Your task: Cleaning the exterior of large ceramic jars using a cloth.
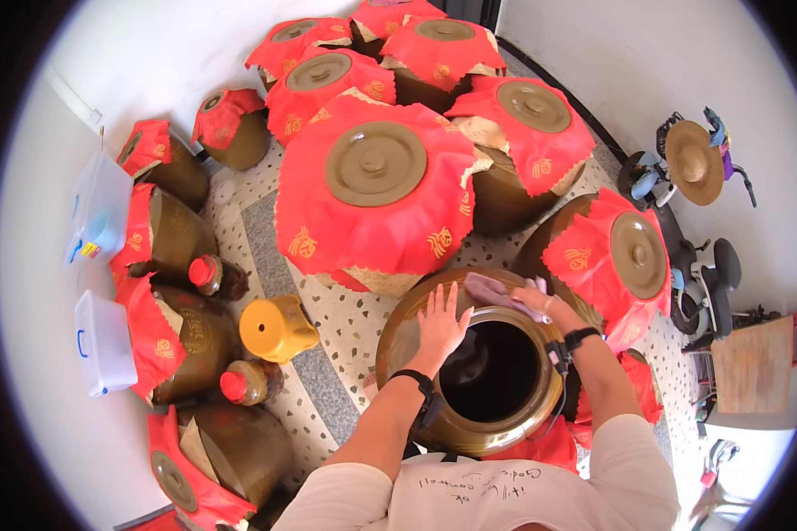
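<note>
Before me stands a large brown glazed ceramic jar with its round mouth uncovered and a dark interior. My left hand lies flat with fingers spread on the jar's shoulder, left of the mouth. On the far right side of the rim, my right hand presses a mauve cloth against the jar. The cloth is bunched under the fingers and trails to the left. Both wrists wear black straps, and a cable hangs from the right one.
Just beyond stands a big jar with a red cloth cover and a brown lid. A similar covered jar is close on the right. A yellow plastic stool and two red-capped bottles stand left. Scooters are farther right.
</note>
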Motion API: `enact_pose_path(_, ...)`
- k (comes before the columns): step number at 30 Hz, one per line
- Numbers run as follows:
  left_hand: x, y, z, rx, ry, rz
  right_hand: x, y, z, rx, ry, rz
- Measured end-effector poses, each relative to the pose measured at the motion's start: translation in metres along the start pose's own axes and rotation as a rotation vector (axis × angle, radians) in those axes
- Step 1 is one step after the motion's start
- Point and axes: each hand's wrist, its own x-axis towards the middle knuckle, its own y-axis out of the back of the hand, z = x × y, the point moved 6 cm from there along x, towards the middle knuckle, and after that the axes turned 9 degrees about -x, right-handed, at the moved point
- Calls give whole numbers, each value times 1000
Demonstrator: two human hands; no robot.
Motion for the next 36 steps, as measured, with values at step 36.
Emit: enact_pose_path(36, 4, -4, 6, 15, -82, 36, -65, -39, 98, -618, 413, -74)
